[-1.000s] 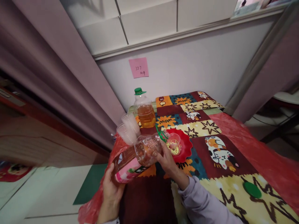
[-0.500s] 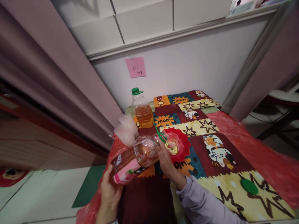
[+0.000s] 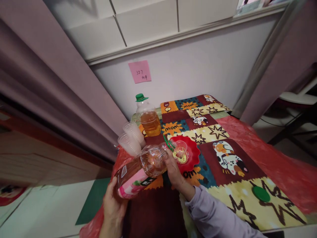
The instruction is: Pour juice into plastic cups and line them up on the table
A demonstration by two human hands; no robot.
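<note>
A large clear bottle (image 3: 138, 173) of amber liquid, with a pink label, lies tilted in both my hands. My left hand (image 3: 113, 198) is wrapped round its base. Closer to its neck, my right hand (image 3: 174, 170) grips the bottle. The uncapped mouth, with a green ring, points over a red scalloped plate (image 3: 194, 154). A yellow and brown pattern shows in the plate's middle; I cannot tell whether liquid is on it. A loose green cap (image 3: 261, 194) rests on the placemat to the right.
Behind stands another bottle (image 3: 150, 123) of amber liquid with a green cap. Two stacks of clear plastic cups (image 3: 130, 143) lie beside it. Patterned placemats (image 3: 223, 158) cover a table with a red plastic cover (image 3: 255, 142). A pink note (image 3: 140, 71) hangs on the wall.
The view has shifted slightly. Both hands keep their hold on the bottle, which sits tipped slightly less steeply or about the same; little else differs.
</note>
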